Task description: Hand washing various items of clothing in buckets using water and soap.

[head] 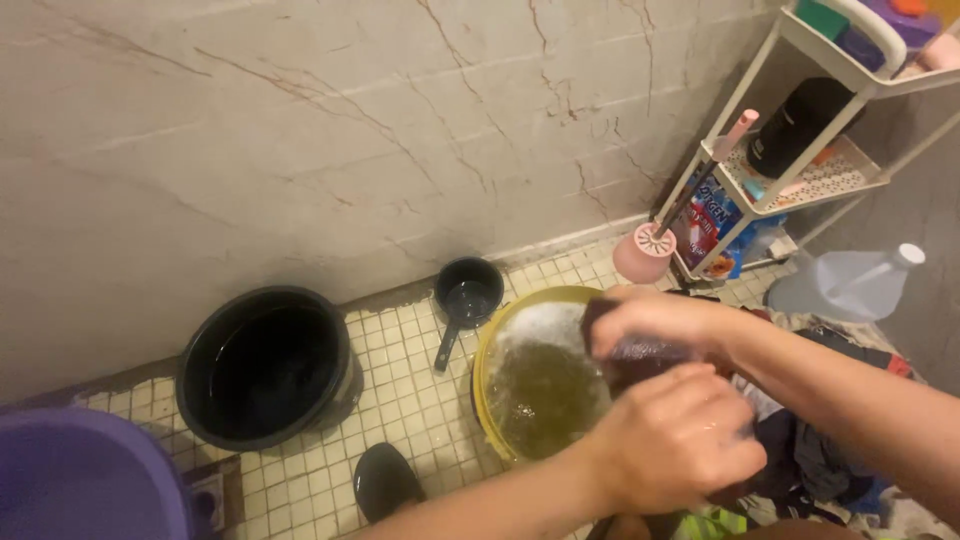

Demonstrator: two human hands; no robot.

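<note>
Both hands gripped the dark cloth (640,360), right hand (655,320) at twelve o'clock, left hand (675,440) at six, basin (490,350) toward nine

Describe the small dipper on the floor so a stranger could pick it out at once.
Start at the marbled wall and drop to the tiled floor at its foot. Between the big black bucket and the yellow basin of soapy water sits the dipper. It alone is small and dark with a straight handle, pointing away from the wall.
</note>
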